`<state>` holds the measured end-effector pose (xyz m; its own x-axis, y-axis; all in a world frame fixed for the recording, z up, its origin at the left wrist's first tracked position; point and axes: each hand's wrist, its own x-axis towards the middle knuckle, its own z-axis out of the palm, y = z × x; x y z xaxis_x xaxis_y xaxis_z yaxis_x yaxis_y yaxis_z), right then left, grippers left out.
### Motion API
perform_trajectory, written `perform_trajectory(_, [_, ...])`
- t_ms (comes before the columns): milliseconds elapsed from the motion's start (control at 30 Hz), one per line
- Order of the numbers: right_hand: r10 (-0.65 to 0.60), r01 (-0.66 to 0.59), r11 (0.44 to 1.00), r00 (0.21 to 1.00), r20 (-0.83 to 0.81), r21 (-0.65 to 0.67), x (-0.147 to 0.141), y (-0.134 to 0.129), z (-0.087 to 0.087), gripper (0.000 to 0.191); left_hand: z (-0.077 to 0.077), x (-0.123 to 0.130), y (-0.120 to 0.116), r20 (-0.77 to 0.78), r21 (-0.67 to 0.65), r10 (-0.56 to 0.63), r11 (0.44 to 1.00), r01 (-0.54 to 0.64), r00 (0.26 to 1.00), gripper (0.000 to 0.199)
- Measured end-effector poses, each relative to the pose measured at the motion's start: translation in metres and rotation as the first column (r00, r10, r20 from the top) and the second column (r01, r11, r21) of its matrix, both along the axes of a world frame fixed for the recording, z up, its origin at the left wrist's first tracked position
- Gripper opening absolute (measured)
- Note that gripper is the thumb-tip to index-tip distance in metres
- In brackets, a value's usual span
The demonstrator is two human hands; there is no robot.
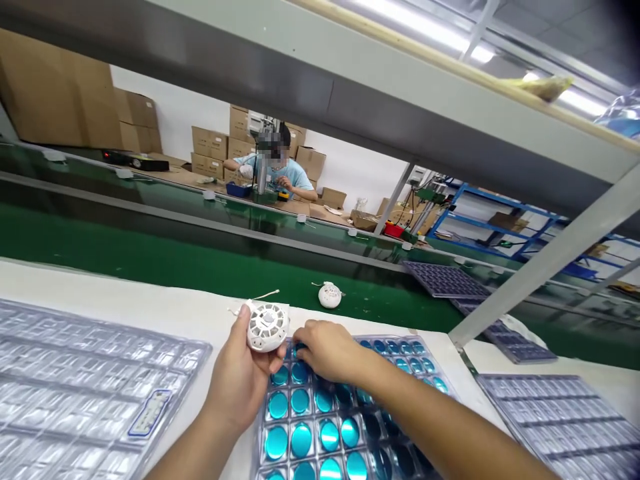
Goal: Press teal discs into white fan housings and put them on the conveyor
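My left hand [245, 373] is closed around a round white slotted housing [269, 327], its spoked vent face turned up and a thin white cord trailing from its top. Beside it, my right hand [325, 350] reaches to the far left corner of a clear plastic tray [260, 427]. Its fingertips pinch at a shiny blue disc [299, 348] there; whether the disc is lifted from its pocket is hidden by the fingers. Rows of similar blue discs [301, 440] fill the tray's pockets. Another white housing [330, 295] with a cord rests on the green conveyor belt beyond my hands.
A clear tray [90, 380] with a label lies at left, another tray [565, 413] at right. Dark trays [445, 279] sit on the green belt [150, 247]. A slanted metal post [545, 260] and overhead shelf [350, 87] frame the bench. Across, a person [295, 177] works.
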<state>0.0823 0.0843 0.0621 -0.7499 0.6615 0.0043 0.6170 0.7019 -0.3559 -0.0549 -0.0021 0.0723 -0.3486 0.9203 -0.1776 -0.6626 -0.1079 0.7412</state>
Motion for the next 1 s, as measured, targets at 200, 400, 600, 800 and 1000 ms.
perform_trajectory(200, [-0.006,-0.001,0.997,0.996,-0.092,-0.076,0.018,0.002,0.018,0.018,-0.004,0.004,-0.002,-0.117,-0.020,-0.064,0.998,0.062,0.991,0.039])
perform_trajectory(400, [-0.298,-0.001,0.888,0.763,-0.574,-0.461,0.046,-0.042,0.048,0.015,-0.009,0.013,-0.008,-0.277,-0.068,-0.104,0.994,0.089,0.955,0.047])
perform_trajectory(600, [-0.178,-0.020,0.954,0.765,-0.619,-0.299,0.033,-0.066,0.038,0.003,-0.008,0.019,-0.013,-0.432,-0.066,-0.158,0.987,0.144,0.888,0.043])
perform_trajectory(800, [-0.114,0.043,0.991,0.760,-0.640,-0.125,0.024,-0.060,0.027,0.004,-0.009,0.020,-0.014,-0.496,-0.077,-0.195,0.980,0.181,0.846,0.046])
perform_trajectory(1000, [-0.136,0.089,0.990,0.769,-0.624,-0.105,0.026,-0.061,0.022,0.004,-0.008,0.020,-0.016,-0.500,-0.072,-0.208,0.977,0.198,0.841,0.045])
